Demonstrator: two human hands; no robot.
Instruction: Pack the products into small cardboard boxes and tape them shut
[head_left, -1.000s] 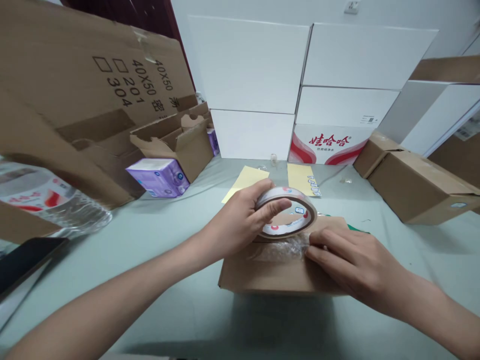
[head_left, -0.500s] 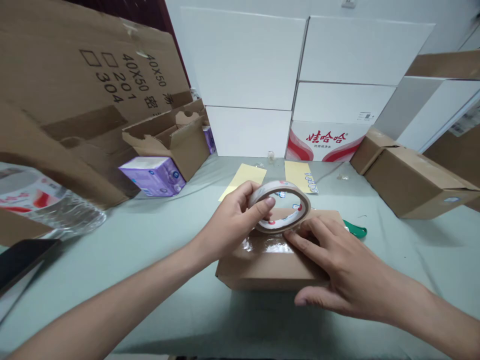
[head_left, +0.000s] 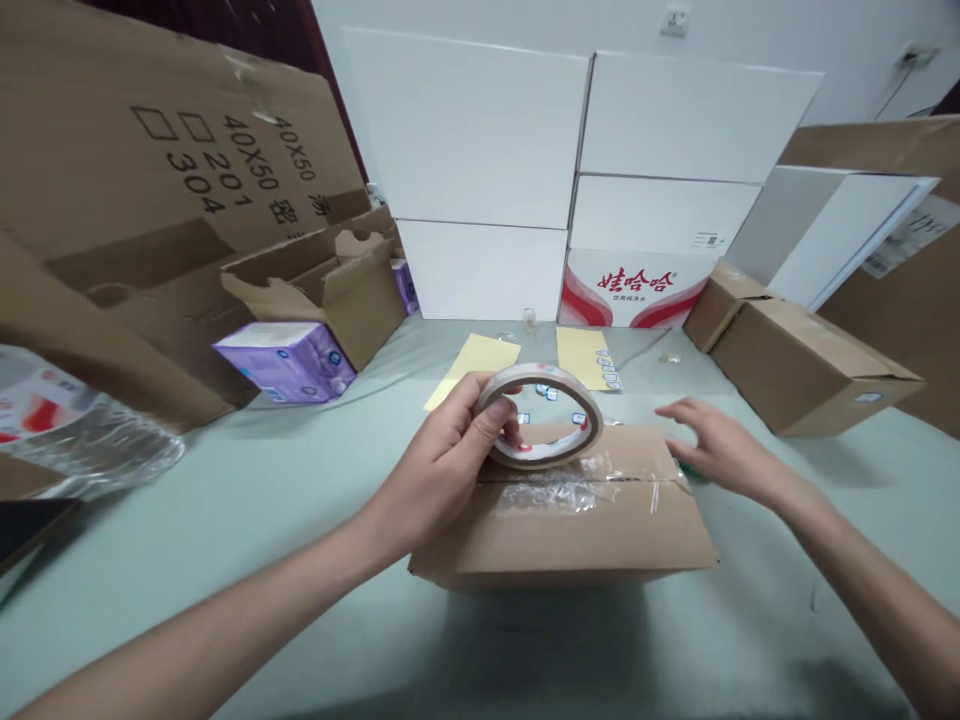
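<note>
My left hand (head_left: pixel 450 455) is closed round the near left side of a roll of clear tape (head_left: pixel 589 445), thumb inside the ring. The roll stands tilted over the top of a brown cardboard box (head_left: pixel 562 545). Shiny clear tape (head_left: pixel 551 493) lies along the box's top seam, wrinkled in places. Past the box's right rear corner, my right hand (head_left: pixel 712 445) reaches over the cloth with thumb and fingers apart. Beneath it shows a bit of a green-handled tool (head_left: pixel 694 470), mostly hidden; its kind I cannot make out.
Yellow paper sheets (head_left: pixel 480 362) lie behind the box. Stacked white cartons (head_left: pixel 480 270) rise at the back. A purple tissue pack (head_left: pixel 289 365) and an open carton (head_left: pixel 360 300) stand left, near a water bottle (head_left: pixel 90 425). A closed brown box (head_left: pixel 810 370) sits right.
My right hand has left the box top and moved right and back to the green-handled tool. My left hand still grips the tape roll. The whole view has shifted slightly.
</note>
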